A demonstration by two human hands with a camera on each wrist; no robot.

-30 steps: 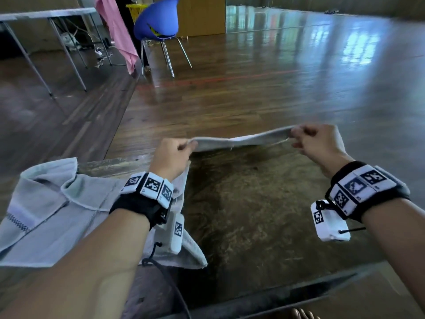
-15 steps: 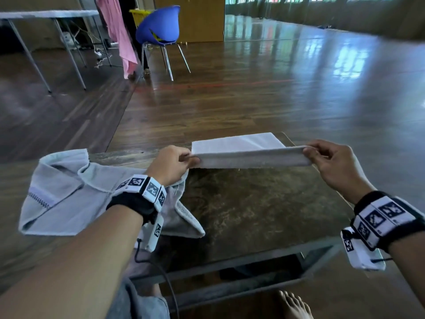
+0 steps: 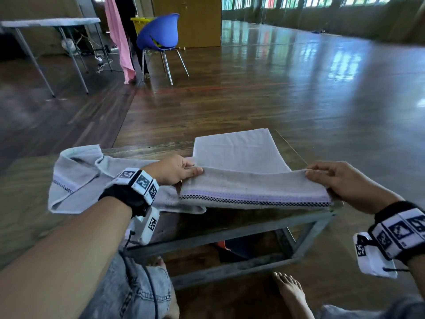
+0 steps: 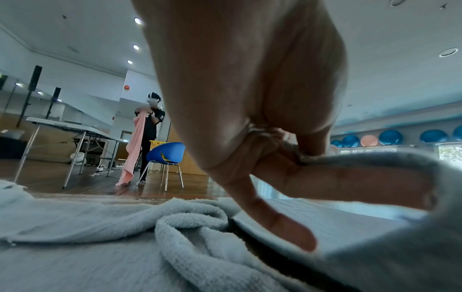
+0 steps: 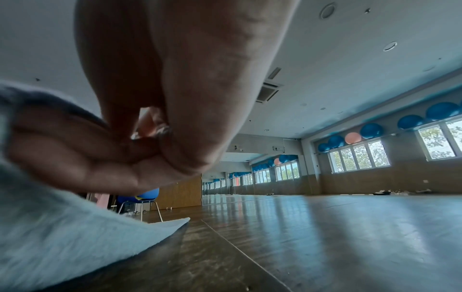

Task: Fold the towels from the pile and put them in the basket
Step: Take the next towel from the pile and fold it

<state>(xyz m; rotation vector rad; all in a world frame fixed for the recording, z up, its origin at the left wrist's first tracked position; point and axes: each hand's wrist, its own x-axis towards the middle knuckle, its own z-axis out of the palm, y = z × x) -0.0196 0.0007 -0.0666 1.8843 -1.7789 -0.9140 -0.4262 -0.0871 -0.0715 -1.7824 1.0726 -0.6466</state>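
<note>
Both hands, left (image 3: 171, 169) and right (image 3: 342, 183), pinch a towel (image 3: 253, 189) between thumb and fingers (image 3: 195, 172) over the worktop (image 3: 230, 222); a second towel (image 3: 78, 178) lies beside the left hand.

This is a large exercise or dance hall, not a home. A wide, glossy wooden floor (image 3: 299, 88) runs far back with little furniture on it. Mirror panels (image 5: 262, 175) line the far wall and repeat the row of windows (image 5: 360, 158). Blue and pink exercise balls (image 5: 370, 131) sit in a line on a ledge above those windows. The ceiling carries recessed round lights (image 4: 137, 20) and a cassette air-conditioning unit (image 5: 268, 91). Tall black speakers on stands (image 4: 35, 78) stand by the left wall, near a folding table (image 3: 53, 21) and a single blue plastic chair (image 3: 158, 33).
</note>
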